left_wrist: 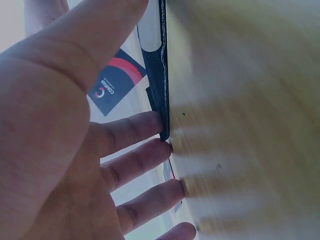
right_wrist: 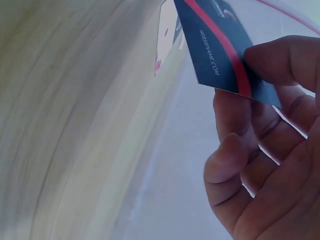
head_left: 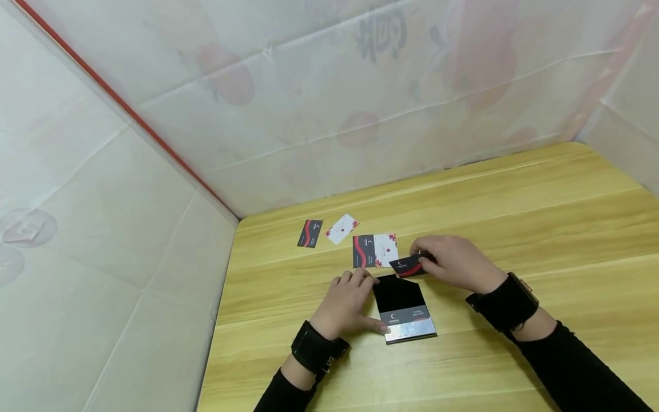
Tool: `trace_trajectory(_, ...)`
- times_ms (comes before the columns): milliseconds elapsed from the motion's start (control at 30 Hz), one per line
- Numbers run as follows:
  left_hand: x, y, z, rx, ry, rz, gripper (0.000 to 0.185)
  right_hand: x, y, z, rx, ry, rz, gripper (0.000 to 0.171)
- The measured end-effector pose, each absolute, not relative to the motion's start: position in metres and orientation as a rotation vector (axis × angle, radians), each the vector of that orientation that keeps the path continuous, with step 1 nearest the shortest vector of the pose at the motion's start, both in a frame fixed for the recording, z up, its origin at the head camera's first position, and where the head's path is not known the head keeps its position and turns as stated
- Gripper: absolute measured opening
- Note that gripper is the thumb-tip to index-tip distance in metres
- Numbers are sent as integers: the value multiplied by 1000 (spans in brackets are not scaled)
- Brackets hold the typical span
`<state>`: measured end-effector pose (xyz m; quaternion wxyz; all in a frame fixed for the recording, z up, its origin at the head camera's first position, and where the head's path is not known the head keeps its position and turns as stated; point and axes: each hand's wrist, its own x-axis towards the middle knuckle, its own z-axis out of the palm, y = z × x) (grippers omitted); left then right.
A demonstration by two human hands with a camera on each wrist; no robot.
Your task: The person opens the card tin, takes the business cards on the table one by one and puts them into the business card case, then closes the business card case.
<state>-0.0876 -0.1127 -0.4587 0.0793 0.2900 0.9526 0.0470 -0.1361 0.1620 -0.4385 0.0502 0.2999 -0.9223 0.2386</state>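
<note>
Left hand steadies card case; right hand pinches card.

Dark card with a red curved stripe and white lettering, pinched at one end, tilted just above the far edge of the case. Black card case lying open and flat on the wooden surface, a dark card tucked inside.

Card case at table centre, left hand on its left edge. Held card just above it, in right hand. Two cards behind; two more upper left.
</note>
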Motion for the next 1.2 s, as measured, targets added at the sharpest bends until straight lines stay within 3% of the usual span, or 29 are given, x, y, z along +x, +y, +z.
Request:
trace_trajectory(433,-88,-112,-456,863,2852,142,102,-132,158,-436,1062,-2701,797,21)
trace_trajectory(1200,-88,-112,-458,868,2847,158,99,-121,140,-440,1303,-2887,976,19)
